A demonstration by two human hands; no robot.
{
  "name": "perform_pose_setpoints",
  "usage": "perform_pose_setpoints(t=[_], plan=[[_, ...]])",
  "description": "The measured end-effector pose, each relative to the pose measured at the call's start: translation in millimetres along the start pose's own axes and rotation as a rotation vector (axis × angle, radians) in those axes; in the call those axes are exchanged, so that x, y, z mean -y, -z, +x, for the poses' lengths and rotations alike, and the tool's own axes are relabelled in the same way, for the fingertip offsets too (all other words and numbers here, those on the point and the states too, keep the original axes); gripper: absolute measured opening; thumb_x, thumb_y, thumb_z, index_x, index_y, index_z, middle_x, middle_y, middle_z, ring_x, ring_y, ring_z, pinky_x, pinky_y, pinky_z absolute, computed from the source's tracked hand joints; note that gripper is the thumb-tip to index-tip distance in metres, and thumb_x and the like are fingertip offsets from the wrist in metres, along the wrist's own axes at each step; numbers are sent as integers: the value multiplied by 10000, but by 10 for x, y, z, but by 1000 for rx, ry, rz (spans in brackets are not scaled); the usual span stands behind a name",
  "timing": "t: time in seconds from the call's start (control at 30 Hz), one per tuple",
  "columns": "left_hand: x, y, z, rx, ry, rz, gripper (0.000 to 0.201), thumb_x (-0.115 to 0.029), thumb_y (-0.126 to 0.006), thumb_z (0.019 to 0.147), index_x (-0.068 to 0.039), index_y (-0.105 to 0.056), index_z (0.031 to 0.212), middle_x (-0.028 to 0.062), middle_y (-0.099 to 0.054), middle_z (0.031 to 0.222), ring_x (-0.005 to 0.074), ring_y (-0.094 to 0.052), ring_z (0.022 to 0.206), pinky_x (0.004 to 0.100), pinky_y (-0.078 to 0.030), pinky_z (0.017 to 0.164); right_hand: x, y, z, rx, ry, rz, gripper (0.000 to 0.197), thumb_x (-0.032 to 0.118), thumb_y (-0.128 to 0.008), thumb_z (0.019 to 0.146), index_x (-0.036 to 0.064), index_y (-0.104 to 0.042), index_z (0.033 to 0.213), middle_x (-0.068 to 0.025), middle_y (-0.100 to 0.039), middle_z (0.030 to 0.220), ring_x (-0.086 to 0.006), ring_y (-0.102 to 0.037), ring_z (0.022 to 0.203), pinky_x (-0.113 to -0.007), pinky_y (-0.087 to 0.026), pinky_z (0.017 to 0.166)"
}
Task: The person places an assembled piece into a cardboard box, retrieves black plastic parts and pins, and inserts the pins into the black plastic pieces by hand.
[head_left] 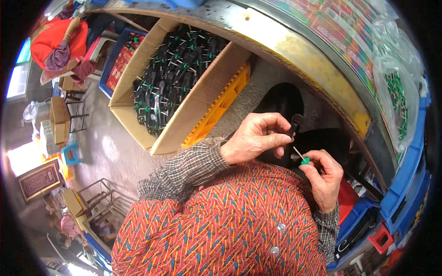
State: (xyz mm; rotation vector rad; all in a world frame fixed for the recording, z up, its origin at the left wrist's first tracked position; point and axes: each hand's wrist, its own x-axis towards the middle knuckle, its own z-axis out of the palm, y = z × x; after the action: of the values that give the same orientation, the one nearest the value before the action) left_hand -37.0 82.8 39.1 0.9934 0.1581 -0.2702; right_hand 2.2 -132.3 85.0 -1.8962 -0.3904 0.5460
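Observation:
My left hand (pixel 253 139) is closed in a pinch on a small black plastic part (pixel 295 124) with a ring-shaped end pointing up. Close to its right, my right hand (pixel 326 180) pinches a green-headed metal pin (pixel 305 160) between thumb and forefinger. The pin's thin shaft slants up toward the black part, and a small gap seems to lie between the two. Both hands are over my lap, in front of a patterned red garment. To the left stands an open carton (pixel 195 92) heaped with black parts (pixel 175 69), many with green heads and metal pins.
A yellow crate (pixel 221 106) sits beside the carton. Along the table edge (pixel 294 48) ahead, a clear plastic bag (pixel 384 73) holds green-headed pins (pixel 397 103). Blue crates (pixel 405 177) are at the right. Another person in red (pixel 53 39) sits at the far left, near a blue stool (pixel 71 154).

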Motion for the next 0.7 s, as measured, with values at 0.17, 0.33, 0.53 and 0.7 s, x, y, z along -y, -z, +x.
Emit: perform_pose_setpoints(t=[0.17, 0.33, 0.53, 0.7], plan=[[21, 41, 0, 28, -17, -101, 135, -26, -618, 890, 22, -563, 1003, 86, -639, 852, 130, -637, 654, 255, -536, 606, -4, -34, 12, -39, -26, 11, 186, -27, -687, 726, -36, -631, 904, -24, -544, 725, -92, -500, 653, -224, -402, 607], [10, 110, -41, 34, -23, -186, 91, -2, -606, 877, 3, -584, 965, 171, -647, 960, 189, -655, 678, 303, -549, 648, 74, -72, 42, -51, 0, -33, 180, -28, -686, 727, -30, -630, 898, -35, -536, 711, -100, -503, 639, -227, -399, 591], [128, 194, -154, 21, 8, -336, 192, -97, -639, 878, 6, -577, 1028, 200, -627, 971, 209, -651, 673, 347, -561, 633, 152, -138, 75, -30, 151, -138, 202, -3, -729, 724, -21, -629, 898, -60, -531, 684, -124, -502, 569, -249, -398, 514], [276, 215, -165, 38, 50, -444, 218, -137, -643, 886, -10, -565, 1044, 191, -602, 926, 203, -625, 662, 369, -555, 619, 147, -179, 107, -9, 187, -190, 230, 35, -749, 714, -14, -625, 901, -81, -526, 669, -174, -523, 540, -285, -407, 498]])
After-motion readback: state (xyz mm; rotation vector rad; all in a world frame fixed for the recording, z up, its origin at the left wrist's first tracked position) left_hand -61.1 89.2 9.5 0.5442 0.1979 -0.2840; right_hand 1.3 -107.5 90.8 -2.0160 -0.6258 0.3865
